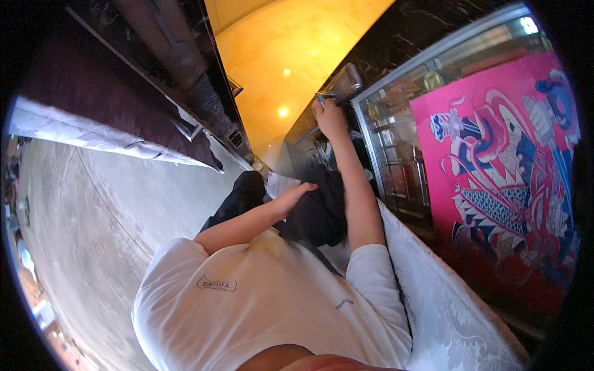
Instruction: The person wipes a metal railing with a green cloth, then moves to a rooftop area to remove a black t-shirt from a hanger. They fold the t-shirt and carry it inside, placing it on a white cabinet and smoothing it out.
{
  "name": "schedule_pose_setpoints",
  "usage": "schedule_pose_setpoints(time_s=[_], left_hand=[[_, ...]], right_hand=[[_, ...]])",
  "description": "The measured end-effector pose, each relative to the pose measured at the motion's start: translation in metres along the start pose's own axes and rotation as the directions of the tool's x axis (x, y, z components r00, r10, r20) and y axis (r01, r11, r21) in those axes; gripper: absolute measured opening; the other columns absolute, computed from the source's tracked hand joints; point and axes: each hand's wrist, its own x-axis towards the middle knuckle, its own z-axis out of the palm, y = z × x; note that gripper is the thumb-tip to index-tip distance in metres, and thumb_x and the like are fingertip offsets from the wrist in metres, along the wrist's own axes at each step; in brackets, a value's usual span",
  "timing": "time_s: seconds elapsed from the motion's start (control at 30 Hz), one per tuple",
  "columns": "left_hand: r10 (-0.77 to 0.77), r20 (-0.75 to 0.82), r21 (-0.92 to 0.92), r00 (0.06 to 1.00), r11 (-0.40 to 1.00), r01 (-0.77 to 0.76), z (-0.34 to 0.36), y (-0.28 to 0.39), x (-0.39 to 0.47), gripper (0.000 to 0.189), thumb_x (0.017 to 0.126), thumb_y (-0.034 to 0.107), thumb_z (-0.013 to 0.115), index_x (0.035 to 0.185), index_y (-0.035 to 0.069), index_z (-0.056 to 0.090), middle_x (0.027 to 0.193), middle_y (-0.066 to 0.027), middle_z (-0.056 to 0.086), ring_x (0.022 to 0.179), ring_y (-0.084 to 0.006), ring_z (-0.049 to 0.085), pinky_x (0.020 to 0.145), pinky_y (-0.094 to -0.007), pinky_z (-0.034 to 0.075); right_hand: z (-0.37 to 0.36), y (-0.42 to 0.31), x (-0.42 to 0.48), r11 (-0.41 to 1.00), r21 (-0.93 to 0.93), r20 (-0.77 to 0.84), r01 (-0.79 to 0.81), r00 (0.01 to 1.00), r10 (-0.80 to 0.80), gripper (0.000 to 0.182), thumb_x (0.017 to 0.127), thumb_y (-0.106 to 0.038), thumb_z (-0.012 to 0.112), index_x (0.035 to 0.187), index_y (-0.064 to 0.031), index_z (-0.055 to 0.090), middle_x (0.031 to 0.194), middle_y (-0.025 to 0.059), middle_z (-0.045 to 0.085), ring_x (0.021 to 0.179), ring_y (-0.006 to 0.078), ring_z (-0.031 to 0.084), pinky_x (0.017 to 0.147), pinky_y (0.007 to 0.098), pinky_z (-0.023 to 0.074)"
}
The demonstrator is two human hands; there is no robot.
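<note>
My right hand [330, 119] reaches forward, its fingers curled on a metal handle [321, 98] beside a shiny metal fitting [349, 82] at the edge of a dark marbled panel. Nearer my body, my left hand [295, 197] lies against bunched black fabric [318, 215]; whether this is a loose cloth or a trouser leg cannot be told. Its fingers are partly hidden. A pale sheet [280, 184], perhaps paper, shows just beyond the left hand. Black fabric over a bent knee [246, 188] is to the left.
On the right stands a metal-framed glass panel [385, 139] with a pink dragon picture [501, 185]. White patterned fabric [445, 287] runs below it. Dark purple cloth with a white edge [116, 109] hangs at left, above grey floor [83, 208]. Glossy yellow tiles [278, 51] lie ahead.
</note>
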Motion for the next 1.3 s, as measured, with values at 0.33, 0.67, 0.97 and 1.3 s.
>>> schedule_pose_setpoints(time_s=[0.33,0.67,0.97,1.3], left_hand=[[-0.193,0.09,-0.069,0.977,0.977,0.199,-0.019,-0.004,0.032,0.046,0.085,0.036,0.056,0.115,0.001,0.058,0.105,-0.013,0.066,0.089,-0.0251,0.065,0.086,-0.0363,0.05],[-0.361,0.1,-0.099,0.927,0.924,0.37,-0.042,0.051,0.029,0.049,0.084,0.039,0.056,0.115,0.001,0.058,0.108,-0.014,0.064,0.092,-0.0255,0.063,0.087,-0.0364,0.049],[-0.309,0.053,-0.098,0.949,0.945,0.313,-0.078,0.078,0.033,0.045,0.083,0.038,0.057,0.111,0.002,0.06,0.105,-0.0128,0.065,0.089,-0.0252,0.063,0.084,-0.0362,0.049],[-0.286,0.011,-0.114,0.958,0.952,0.285,-0.123,0.097,0.067,0.048,0.085,0.04,0.055,0.115,0.002,0.059,0.106,-0.0127,0.065,0.089,-0.0246,0.063,0.085,-0.0333,0.048]], right_hand=[[-0.002,0.047,0.025,0.962,-0.01,-0.131,-0.274,0.954,0.271,0.048,0.094,-0.041,0.042,0.103,0.004,0.057,0.089,0.0282,0.063,0.085,0.0439,0.061,0.073,0.0497,0.0487],[-0.003,0.092,0.032,0.849,0.002,-0.245,-0.528,0.823,0.512,0.047,0.094,-0.04,0.044,0.103,0.0036,0.058,0.09,0.0256,0.063,0.086,0.0422,0.061,0.073,0.0487,0.0482],[0.004,0.17,0.048,0.735,-0.086,-0.524,-0.673,0.658,0.541,0.051,0.092,-0.041,0.048,0.087,0.0079,0.063,0.085,0.0245,0.065,0.078,0.04,0.064,0.067,0.048,0.0513],[0.002,0.226,0.044,0.621,-0.023,-0.433,-0.784,0.567,0.7,0.055,0.096,-0.041,0.042,0.113,0.0096,0.055,0.104,0.0261,0.061,0.082,0.039,0.062,0.065,0.0478,0.0508]])
